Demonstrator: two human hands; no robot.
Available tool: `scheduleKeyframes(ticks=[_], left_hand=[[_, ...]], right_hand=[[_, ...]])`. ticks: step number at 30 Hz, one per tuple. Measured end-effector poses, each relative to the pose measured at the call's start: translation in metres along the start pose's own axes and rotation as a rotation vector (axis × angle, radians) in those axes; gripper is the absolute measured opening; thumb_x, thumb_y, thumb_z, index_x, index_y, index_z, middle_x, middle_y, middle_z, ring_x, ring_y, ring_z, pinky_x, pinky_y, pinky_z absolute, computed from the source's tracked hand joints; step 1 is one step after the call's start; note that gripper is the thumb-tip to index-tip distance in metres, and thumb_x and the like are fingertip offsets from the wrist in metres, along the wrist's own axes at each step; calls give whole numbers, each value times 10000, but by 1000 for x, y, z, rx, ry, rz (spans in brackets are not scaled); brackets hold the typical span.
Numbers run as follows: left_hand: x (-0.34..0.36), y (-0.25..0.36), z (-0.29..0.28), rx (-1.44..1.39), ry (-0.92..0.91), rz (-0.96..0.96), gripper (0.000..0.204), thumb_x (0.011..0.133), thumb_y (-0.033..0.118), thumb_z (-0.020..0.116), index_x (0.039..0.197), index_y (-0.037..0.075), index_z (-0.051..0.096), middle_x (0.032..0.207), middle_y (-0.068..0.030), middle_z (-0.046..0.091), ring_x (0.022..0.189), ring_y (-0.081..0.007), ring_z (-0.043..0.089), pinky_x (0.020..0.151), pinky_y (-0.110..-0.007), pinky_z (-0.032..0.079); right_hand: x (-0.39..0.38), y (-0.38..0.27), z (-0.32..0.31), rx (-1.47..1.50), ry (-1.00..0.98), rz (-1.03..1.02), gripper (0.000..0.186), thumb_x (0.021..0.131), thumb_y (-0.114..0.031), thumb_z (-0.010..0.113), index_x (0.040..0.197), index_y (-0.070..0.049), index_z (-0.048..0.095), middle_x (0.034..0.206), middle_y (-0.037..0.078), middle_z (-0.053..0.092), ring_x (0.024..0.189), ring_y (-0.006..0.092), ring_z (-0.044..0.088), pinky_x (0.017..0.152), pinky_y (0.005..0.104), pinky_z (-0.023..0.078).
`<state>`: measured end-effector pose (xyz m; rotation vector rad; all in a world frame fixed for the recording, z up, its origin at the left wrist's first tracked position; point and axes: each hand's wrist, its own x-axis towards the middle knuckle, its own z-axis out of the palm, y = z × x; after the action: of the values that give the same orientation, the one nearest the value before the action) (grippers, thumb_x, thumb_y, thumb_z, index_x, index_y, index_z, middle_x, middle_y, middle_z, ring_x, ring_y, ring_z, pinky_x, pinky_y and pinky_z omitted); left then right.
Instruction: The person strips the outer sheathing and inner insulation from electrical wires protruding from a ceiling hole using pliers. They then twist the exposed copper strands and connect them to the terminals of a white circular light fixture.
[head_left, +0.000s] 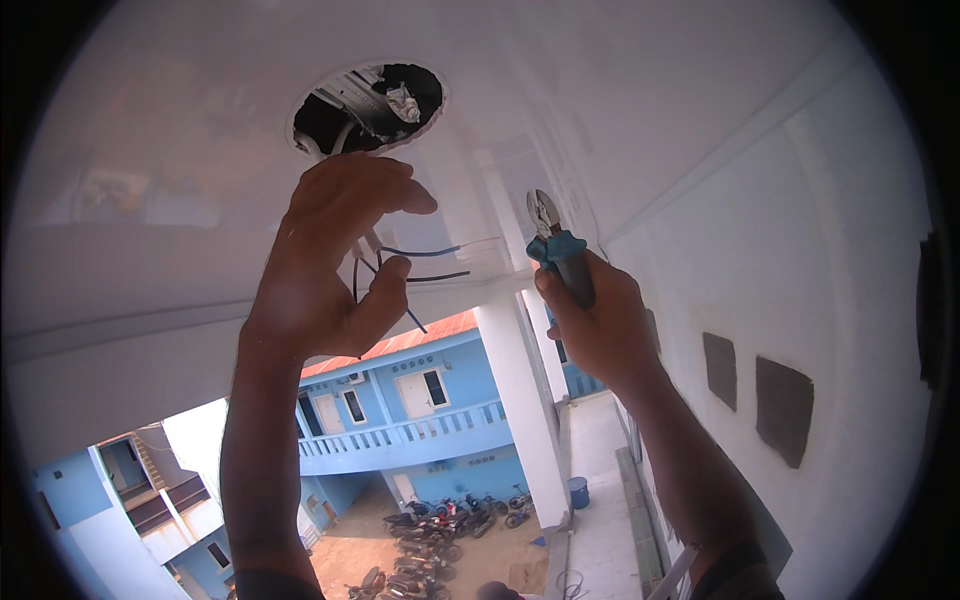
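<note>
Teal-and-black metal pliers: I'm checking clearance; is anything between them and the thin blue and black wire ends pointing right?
Nothing visible: only a gap separates the teal-and-black metal pliers in the right hand from the thin blue wire and thin black wire. The left hand sits left of both wire ends.
</note>
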<state>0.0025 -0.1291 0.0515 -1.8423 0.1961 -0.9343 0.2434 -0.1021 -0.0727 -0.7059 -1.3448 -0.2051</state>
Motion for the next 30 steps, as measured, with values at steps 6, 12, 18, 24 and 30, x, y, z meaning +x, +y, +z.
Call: scheduleKeyframes(ticks=[6, 12, 18, 24, 30], left_hand=[[-7, 22, -12, 235, -248, -53, 386, 676, 76, 717, 1062, 83, 710, 1030, -115, 723, 1114, -295, 652, 1109, -503, 397], [-7, 12, 11, 202, -180, -117, 200, 751, 93, 816, 935, 83, 738, 775, -52, 700, 835, -208, 660, 1046, -461, 425], [11, 13, 29, 54, -19, -232, 106, 799, 90, 771, 899, 72, 740, 705, -37, 684, 728, -178, 630, 990, -403, 395], [19, 16, 38, 10, 29, -235, 94, 807, 86, 745, 899, 69, 750, 712, -30, 683, 739, -166, 630, 1020, -398, 370], [23, 25, 40, 32, 40, -247, 100, 787, 75, 739, 887, 71, 741, 731, -23, 683, 799, -168, 631, 1011, -401, 372]], right_hand=[[-9, 17, 4, 55, -54, 17, 261, 961, -205, 619, 1105, 11, 644, 691, 122, 659, 634, 227, 678, 630, 363, 526], [-19, 10, 16, 63, -153, 28, 265, 955, -166, 622, 1187, -40, 633, 736, 135, 676, 652, 248, 690, 651, 379, 532], [-17, 0, 23, 143, -141, -81, 301, 948, -146, 628, 1226, -31, 603, 754, 152, 679, 698, 292, 703, 677, 390, 538], [-6, -5, 21, 158, -105, -142, 286, 950, -129, 633, 1210, -13, 601, 732, 144, 671, 671, 288, 702, 654, 373, 532], [-7, -13, 12, 112, -60, -223, 284, 960, -126, 624, 1213, 0, 593, 721, 140, 665, 668, 291, 703, 638, 369, 527]])
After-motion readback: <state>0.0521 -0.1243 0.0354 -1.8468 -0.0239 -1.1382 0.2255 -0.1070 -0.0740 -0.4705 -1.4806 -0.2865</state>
